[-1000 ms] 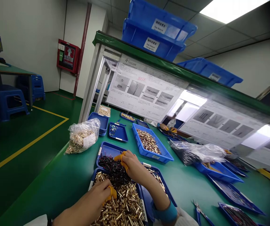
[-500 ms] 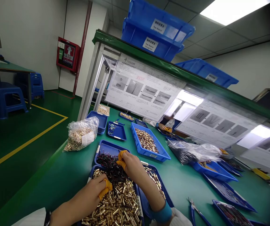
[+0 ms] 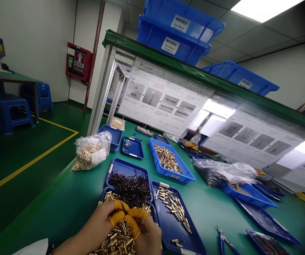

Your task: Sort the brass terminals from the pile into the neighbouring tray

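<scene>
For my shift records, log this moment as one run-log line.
Left hand: in gold-coloured metal pins | Right hand: fingers beside left | Wear: orange finger cots | Held: cannot tell

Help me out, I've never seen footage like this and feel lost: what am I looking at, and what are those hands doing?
This is one view from a camera worn on a person's head, looking down at their own bare hands. The left hand and right hand wear orange rubber finger cots and meet over a heap of small brass-coloured metal pieces in a blue plastic tray. What the fingertips pinch is hidden. Just beyond, another blue tray holds thin black-and-red wires; a dark blue tray holds scattered brass pins. All sit on a green workbench.
</scene>
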`<action>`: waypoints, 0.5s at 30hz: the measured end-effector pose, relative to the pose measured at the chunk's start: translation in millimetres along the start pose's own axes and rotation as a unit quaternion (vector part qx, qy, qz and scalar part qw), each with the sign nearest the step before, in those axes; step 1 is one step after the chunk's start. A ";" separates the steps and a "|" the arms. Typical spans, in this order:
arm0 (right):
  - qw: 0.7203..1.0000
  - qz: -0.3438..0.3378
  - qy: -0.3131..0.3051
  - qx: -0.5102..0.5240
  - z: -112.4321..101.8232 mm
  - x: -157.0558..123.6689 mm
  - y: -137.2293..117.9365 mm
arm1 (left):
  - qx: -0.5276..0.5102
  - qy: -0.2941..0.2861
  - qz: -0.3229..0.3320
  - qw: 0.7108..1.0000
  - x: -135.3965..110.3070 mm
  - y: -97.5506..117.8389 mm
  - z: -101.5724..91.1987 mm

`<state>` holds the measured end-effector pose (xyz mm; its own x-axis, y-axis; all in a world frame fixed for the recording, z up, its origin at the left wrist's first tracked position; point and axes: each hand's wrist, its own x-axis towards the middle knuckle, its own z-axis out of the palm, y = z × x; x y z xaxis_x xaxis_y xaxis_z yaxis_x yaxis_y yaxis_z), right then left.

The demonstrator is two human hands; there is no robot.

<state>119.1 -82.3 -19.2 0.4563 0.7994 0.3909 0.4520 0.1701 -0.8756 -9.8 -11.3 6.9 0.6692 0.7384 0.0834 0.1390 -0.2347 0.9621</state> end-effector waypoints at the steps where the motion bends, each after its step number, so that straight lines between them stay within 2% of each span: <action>1: 1.000 0.014 -0.005 0.021 4.1 -2.7 6.8 | 0.001 0.007 -0.003 1.000 0.3 -0.2 1.0; 4: 0.999 0.000 0.002 0.033 3.7 -2.2 19.8 | 0.044 0.017 -0.002 0.999 4.5 -1.3 4.4; 6: 0.999 -0.003 0.032 0.018 -6.9 2.0 24.0 | 0.087 0.018 -0.002 0.996 11.0 -1.8 6.4; 8: 0.998 0.021 0.051 0.010 -21.2 6.8 25.6 | 0.101 0.028 -0.007 0.994 19.8 -2.5 7.6; 11: 0.998 0.066 0.024 0.005 -36.3 10.2 23.0 | 0.048 0.059 -0.026 0.997 31.4 -5.5 7.8; 15: 0.995 0.084 0.043 0.012 -29.1 4.7 15.2 | 0.007 0.074 -0.063 0.995 32.3 -9.9 7.2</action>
<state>150.4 -92.7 -22.4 0.5879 0.7660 0.2602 0.3454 0.0532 -0.9370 15.7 10.3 -1.8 0.5314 0.8471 0.0007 0.2250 -0.1420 0.9640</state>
